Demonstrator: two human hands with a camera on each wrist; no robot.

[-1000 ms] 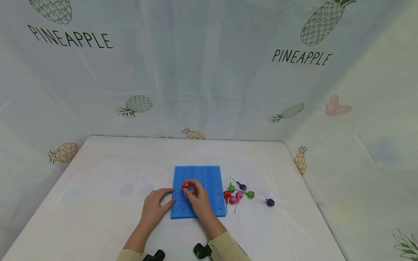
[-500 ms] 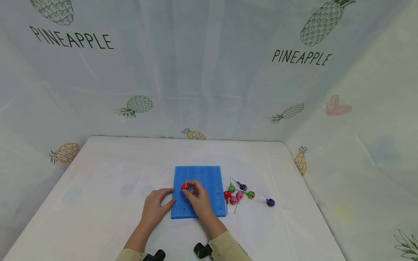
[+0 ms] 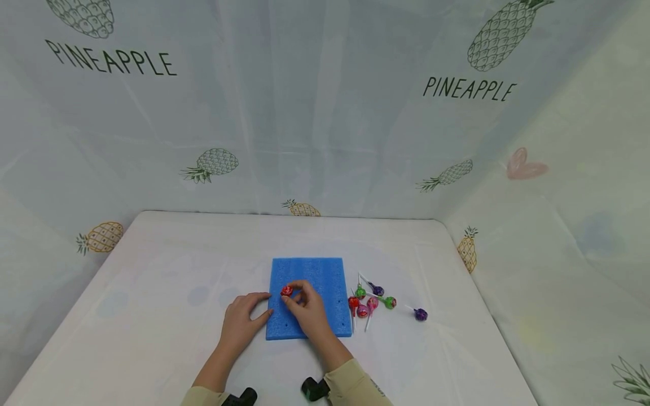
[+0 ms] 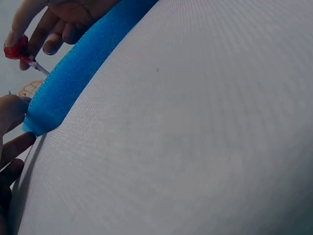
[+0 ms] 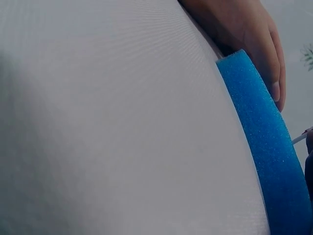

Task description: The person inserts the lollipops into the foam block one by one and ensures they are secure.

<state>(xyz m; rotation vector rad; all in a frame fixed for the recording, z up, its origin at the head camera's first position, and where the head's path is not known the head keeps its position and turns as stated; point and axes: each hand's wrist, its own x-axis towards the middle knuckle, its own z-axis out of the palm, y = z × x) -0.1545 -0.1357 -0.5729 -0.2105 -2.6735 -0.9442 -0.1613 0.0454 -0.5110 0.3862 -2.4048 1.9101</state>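
My right hand (image 3: 308, 311) pinches a red-wrapped lollipop (image 3: 286, 290) by its head between thumb and fingers, above the left part of a blue foam block (image 3: 325, 273). In the left wrist view the lollipop's white stick (image 4: 42, 69) slants down, its lower end right at the foam's top surface. The right wrist view shows the stick (image 5: 299, 138) meeting the foam too. My left hand (image 3: 241, 322) lies at the block's left side, thumb and fingers extended and touching that edge. Small dark holes show near the block's front and right edges.
Right of the block lies a loose group of lollipops: a red one (image 3: 353, 303), pink ones (image 3: 372, 304), green ones (image 3: 390, 303) and a purple one (image 3: 378, 291). Another purple lollipop (image 3: 420, 314) lies farther right. A white cloth covers the table (image 3: 167, 299).
The red lollipop and the fingertips of my right hand have shifted slightly left and down. My left hand and the foam block stay in place.
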